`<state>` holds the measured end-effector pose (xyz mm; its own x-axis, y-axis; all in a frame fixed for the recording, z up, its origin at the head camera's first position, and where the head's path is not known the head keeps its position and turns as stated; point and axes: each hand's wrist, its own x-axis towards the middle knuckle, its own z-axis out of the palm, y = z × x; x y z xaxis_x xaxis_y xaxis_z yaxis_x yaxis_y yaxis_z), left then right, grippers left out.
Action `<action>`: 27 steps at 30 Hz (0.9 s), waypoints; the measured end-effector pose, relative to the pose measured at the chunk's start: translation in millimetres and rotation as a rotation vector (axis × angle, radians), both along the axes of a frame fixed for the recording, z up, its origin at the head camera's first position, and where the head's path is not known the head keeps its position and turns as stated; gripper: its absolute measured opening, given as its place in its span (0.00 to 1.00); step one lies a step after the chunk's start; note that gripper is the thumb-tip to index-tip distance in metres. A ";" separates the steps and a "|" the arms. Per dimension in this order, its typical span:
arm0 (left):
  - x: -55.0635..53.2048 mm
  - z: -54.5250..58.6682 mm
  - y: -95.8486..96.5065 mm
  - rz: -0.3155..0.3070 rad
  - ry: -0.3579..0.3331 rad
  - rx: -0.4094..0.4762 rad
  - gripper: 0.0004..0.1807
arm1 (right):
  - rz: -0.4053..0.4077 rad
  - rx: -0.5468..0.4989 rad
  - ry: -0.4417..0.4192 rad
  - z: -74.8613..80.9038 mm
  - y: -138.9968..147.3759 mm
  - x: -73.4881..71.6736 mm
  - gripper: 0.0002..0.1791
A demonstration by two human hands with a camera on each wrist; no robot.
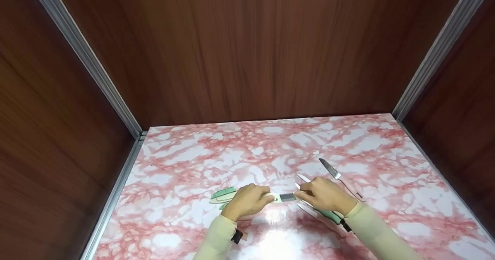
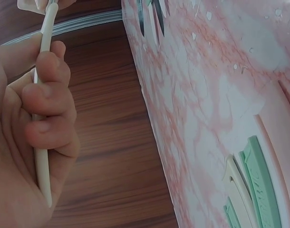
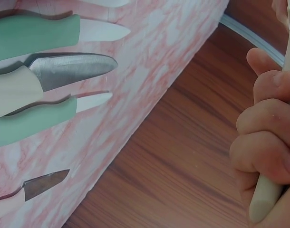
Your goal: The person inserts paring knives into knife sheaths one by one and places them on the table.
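Note:
In front of me my left hand (image 1: 249, 200) grips a slim cream blade cover (image 1: 276, 198), its fingers curled round it. My right hand (image 1: 325, 194) holds a cream-handled knife by its handle (image 3: 266, 199), the butt of which sticks out below the little finger. Between the two hands a short stretch of the grey blade (image 1: 287, 197) shows, in line with the cover. The rest of that blade is hidden at the cover's end. Both hands are raised over the pink-and-white marbled table (image 1: 174, 190).
Green-handled knives (image 3: 40, 35), another cream-handled knife (image 3: 16, 88) and a pink-handled knife (image 1: 350, 190) lie by my right hand. Left of me lie a green cover (image 2: 261, 180), a cream cover (image 2: 240, 194) and a pink cover (image 2: 275, 133). Brown wood-grain panels (image 1: 247, 51) enclose the table.

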<state>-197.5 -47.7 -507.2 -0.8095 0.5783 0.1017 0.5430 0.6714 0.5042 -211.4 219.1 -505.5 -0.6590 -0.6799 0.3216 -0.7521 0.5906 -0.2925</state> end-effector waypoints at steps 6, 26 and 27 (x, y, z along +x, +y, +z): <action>-0.2 0.1 0.4 -0.002 0.003 0.000 0.16 | -0.021 0.015 -0.036 0.1 -1.3 1.1 0.19; -1.5 0.5 2.1 -0.011 -0.038 0.015 0.17 | -0.024 0.020 -0.034 0.1 -4.7 1.6 0.19; -1.4 0.3 2.3 -0.012 -0.041 0.018 0.17 | -0.026 0.022 -0.036 0.0 -4.8 1.7 0.19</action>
